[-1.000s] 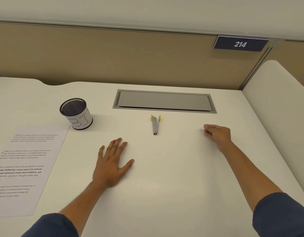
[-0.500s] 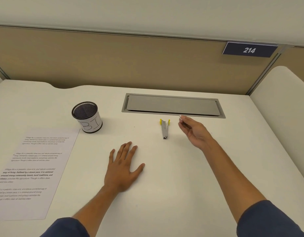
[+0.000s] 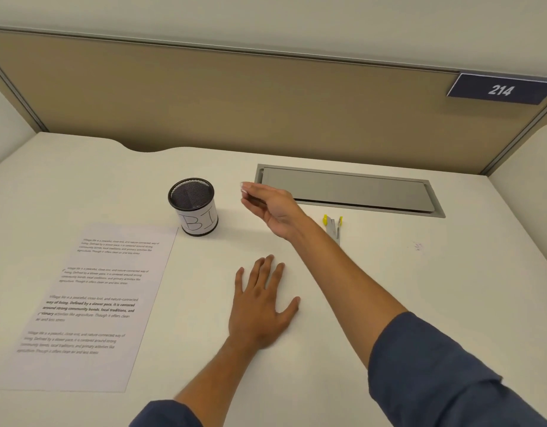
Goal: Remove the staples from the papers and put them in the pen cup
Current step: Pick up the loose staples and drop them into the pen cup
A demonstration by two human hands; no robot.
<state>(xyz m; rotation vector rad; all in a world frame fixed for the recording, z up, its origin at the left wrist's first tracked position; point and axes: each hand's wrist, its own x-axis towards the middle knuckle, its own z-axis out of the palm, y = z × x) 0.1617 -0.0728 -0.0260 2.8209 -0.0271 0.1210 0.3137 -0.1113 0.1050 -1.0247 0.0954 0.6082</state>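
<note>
A black mesh pen cup (image 3: 193, 205) with a white label stands on the white desk, just beyond the top right corner of a printed paper (image 3: 90, 303). My right hand (image 3: 269, 204) hovers to the right of the cup, its fingertips pinching something tiny and pale, seemingly staples. My left hand (image 3: 261, 306) lies flat on the desk with fingers spread. A grey staple remover with yellow tips (image 3: 333, 228) lies partly behind my right forearm. A few small specks (image 3: 418, 246) sit on the desk to the right.
A grey cable hatch (image 3: 349, 191) is set into the desk behind my right hand. A tan partition runs along the back, with a sign reading 214 (image 3: 500, 89). A second desk surface (image 3: 527, 211) adjoins at the right.
My right hand picked up the small pale bits at the right of the desk and carried them leftward past the staple remover toward the pen cup. My left hand stayed flat.
</note>
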